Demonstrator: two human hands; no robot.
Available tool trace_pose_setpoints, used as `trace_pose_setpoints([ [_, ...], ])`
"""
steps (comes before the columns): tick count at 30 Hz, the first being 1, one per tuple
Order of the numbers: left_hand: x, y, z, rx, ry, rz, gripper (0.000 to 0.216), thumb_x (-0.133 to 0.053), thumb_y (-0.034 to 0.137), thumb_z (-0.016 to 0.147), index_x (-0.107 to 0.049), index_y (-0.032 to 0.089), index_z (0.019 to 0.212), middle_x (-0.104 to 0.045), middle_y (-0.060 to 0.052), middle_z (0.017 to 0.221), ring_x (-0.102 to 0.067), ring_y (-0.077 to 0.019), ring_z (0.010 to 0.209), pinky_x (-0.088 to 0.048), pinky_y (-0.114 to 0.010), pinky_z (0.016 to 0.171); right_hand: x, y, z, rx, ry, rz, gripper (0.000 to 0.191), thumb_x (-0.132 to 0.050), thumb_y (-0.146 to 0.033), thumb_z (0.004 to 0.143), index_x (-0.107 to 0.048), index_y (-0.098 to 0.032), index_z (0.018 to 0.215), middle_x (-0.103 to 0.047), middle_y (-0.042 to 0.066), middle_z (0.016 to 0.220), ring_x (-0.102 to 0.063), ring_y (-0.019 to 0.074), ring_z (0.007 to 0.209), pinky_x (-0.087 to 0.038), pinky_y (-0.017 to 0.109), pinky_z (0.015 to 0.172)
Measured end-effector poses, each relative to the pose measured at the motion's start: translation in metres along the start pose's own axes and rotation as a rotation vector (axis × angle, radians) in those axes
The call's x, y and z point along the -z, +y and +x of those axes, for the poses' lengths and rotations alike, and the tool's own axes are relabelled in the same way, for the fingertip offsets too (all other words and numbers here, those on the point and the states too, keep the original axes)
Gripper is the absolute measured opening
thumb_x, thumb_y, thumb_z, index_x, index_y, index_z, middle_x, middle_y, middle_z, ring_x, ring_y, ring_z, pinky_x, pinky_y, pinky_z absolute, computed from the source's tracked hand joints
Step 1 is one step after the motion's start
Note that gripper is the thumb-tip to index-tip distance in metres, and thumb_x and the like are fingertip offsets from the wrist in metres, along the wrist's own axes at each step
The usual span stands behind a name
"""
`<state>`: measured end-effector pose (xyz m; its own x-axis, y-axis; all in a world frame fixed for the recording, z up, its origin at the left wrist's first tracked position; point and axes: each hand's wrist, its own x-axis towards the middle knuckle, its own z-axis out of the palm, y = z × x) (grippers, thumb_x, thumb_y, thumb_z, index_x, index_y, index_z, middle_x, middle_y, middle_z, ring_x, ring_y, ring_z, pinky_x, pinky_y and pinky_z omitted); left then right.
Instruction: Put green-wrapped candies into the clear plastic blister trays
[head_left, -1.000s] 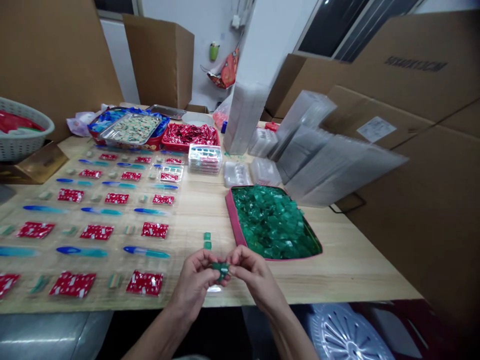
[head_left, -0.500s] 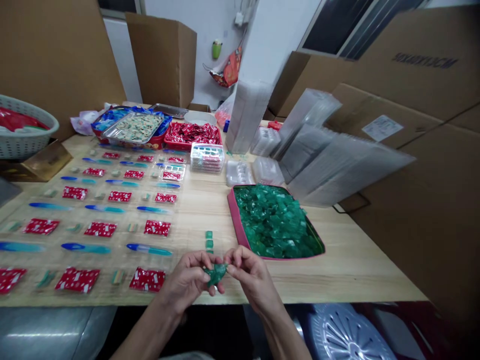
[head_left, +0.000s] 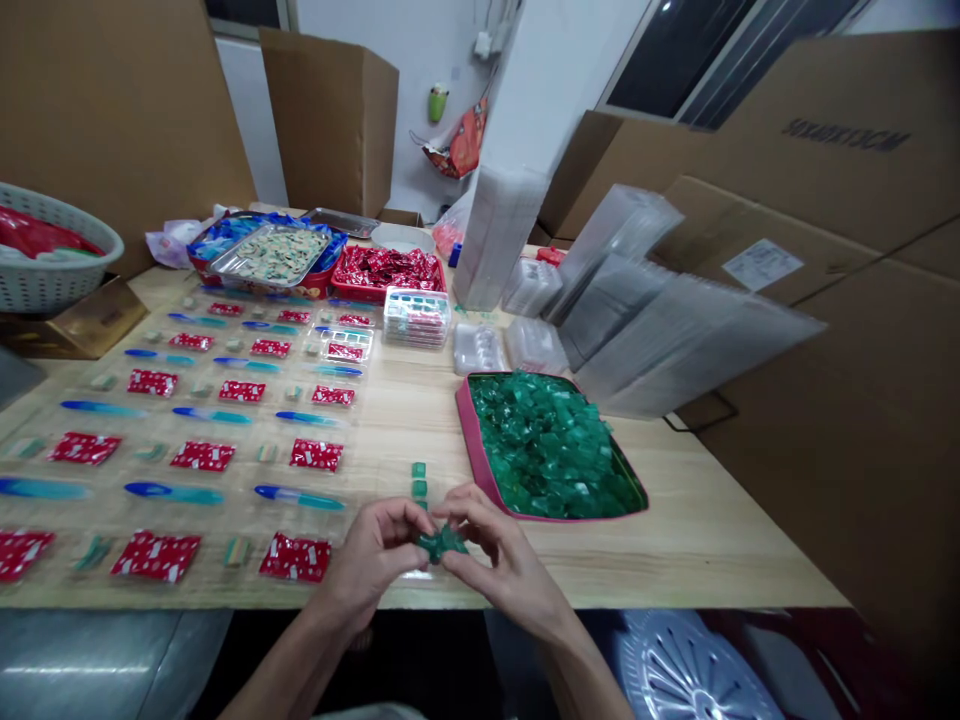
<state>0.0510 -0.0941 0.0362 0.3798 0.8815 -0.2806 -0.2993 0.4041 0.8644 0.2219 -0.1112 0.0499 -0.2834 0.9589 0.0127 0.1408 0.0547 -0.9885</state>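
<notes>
Close to the table's front edge, my left hand [head_left: 375,560] and my right hand [head_left: 506,560] face each other, thumbs and fingers pinched on small translucent green pieces [head_left: 442,543]. How many pieces are between the fingertips I cannot tell. Just beyond the fingers, green squares [head_left: 418,488] stand in a column in a clear plastic tray [head_left: 390,482], whose near part is hidden by my hands. To the right of it is a pink-sided tin [head_left: 471,440], heaped with more green pieces [head_left: 551,440].
Rows of clear trays with red packets [head_left: 202,456] and blue handles [head_left: 300,498] cover the left side. Behind are a red tray of packets [head_left: 390,268], a metal tray [head_left: 270,253] and stacked clear packaging [head_left: 637,320]. Cardboard boxes [head_left: 862,400] stand right; a stool [head_left: 697,665] is below.
My fingers have shifted around the green pieces, and the right hand's fingers now curl over them more closely. The view has tilted very slightly; the table's contents look the same.
</notes>
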Motion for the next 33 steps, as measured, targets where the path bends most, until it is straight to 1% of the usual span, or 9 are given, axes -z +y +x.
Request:
trace_pose_setpoints([
  [3, 0.002, -0.001, 0.000, -0.021, 0.002, 0.097, 0.015, -0.069, 0.008, 0.054, -0.063, 0.014, 0.067, -0.063, 0.000, 0.069, -0.055, -0.0107, 0.064, -0.041, -0.021, 0.061, -0.002, 0.002, 0.002, -0.004, -0.010, -0.041, 0.009, -0.065, -0.017, 0.075, -0.063, -0.019, 0.083, -0.057, 0.002, 0.081, -0.054, 0.0156, 0.076, -0.042, 0.026, 0.067],
  [9, -0.004, -0.003, 0.002, 0.017, 0.053, -0.061, 0.011, -0.072, 0.012, 0.055, -0.063, 0.014, 0.060, -0.064, -0.001, 0.065, -0.053, -0.0100, 0.057, -0.041, -0.022, 0.055, -0.011, 0.008, -0.001, 0.044, 0.137, 0.067, 0.009, -0.067, -0.014, 0.072, -0.059, -0.018, 0.072, -0.054, 0.000, 0.072, -0.051, 0.0129, 0.067, -0.040, 0.024, 0.059],
  [15, 0.006, 0.022, 0.015, -0.166, 0.358, -0.239, 0.014, -0.074, 0.013, 0.052, -0.060, 0.014, 0.056, -0.064, 0.001, 0.066, -0.053, -0.0070, 0.053, -0.042, -0.019, 0.054, -0.006, 0.006, -0.014, 0.208, 0.460, 0.128, 0.012, -0.066, -0.010, 0.074, -0.059, -0.020, 0.073, -0.054, 0.001, 0.075, -0.054, 0.0146, 0.073, -0.043, 0.024, 0.061],
  [16, 0.008, 0.027, 0.016, -0.174, 0.355, -0.259, 0.015, -0.074, 0.014, 0.053, -0.060, 0.015, 0.058, -0.064, 0.001, 0.068, -0.055, -0.0085, 0.055, -0.043, -0.021, 0.055, -0.005, 0.006, -0.015, 0.207, 0.484, 0.136, 0.012, -0.067, -0.011, 0.074, -0.059, -0.020, 0.073, -0.054, 0.001, 0.076, -0.055, 0.0148, 0.074, -0.043, 0.024, 0.061],
  [20, -0.002, 0.028, 0.010, -0.035, 0.128, -0.264, 0.012, -0.068, 0.014, 0.060, -0.062, 0.016, 0.071, -0.062, 0.000, 0.072, -0.061, -0.0161, 0.064, -0.048, -0.027, 0.054, -0.007, 0.003, -0.012, 0.196, 0.433, 0.115, 0.010, -0.069, -0.014, 0.075, -0.062, -0.021, 0.077, -0.058, 0.003, 0.080, -0.057, 0.0157, 0.078, -0.046, 0.025, 0.065],
  [23, -0.016, 0.014, 0.002, -0.002, 0.079, -0.272, 0.010, -0.063, 0.021, 0.069, -0.064, 0.013, 0.074, -0.060, -0.002, 0.071, -0.057, -0.0132, 0.061, -0.046, -0.025, 0.053, -0.013, 0.004, -0.006, 0.228, 0.422, 0.038, 0.011, -0.069, -0.012, 0.075, -0.064, -0.022, 0.079, -0.061, 0.003, 0.082, -0.058, 0.0165, 0.082, -0.047, 0.027, 0.071],
  [26, -0.022, 0.003, -0.002, 0.000, 0.063, -0.225, 0.015, -0.069, 0.024, 0.070, -0.063, 0.014, 0.079, -0.061, -0.001, 0.070, -0.052, -0.0092, 0.055, -0.043, -0.022, 0.048, -0.018, 0.008, -0.005, 0.225, 0.396, -0.010, 0.010, -0.068, -0.012, 0.075, -0.066, -0.021, 0.079, -0.063, 0.004, 0.083, -0.059, 0.0176, 0.084, -0.047, 0.028, 0.074],
  [29, -0.025, -0.001, -0.003, 0.025, 0.060, -0.237, 0.018, -0.075, 0.022, 0.063, -0.061, 0.014, 0.073, -0.056, 0.003, 0.057, -0.045, -0.0056, 0.045, -0.036, -0.017, 0.041, -0.022, 0.011, -0.007, 0.117, 0.406, 0.127, 0.006, -0.070, -0.018, 0.074, -0.065, -0.020, 0.075, -0.063, 0.004, 0.081, -0.060, 0.0174, 0.079, -0.047, 0.028, 0.070],
  [33, -0.029, -0.001, -0.002, 0.112, 0.047, -0.365, 0.023, -0.078, 0.026, 0.059, -0.059, 0.014, 0.067, -0.051, 0.005, 0.047, -0.041, -0.0047, 0.040, -0.028, -0.015, 0.035, -0.031, 0.011, -0.005, -0.031, 0.497, 0.493, 0.015, -0.077, -0.025, 0.067, -0.063, -0.020, 0.070, -0.060, 0.002, 0.075, -0.058, 0.0153, 0.072, -0.048, 0.026, 0.066],
])
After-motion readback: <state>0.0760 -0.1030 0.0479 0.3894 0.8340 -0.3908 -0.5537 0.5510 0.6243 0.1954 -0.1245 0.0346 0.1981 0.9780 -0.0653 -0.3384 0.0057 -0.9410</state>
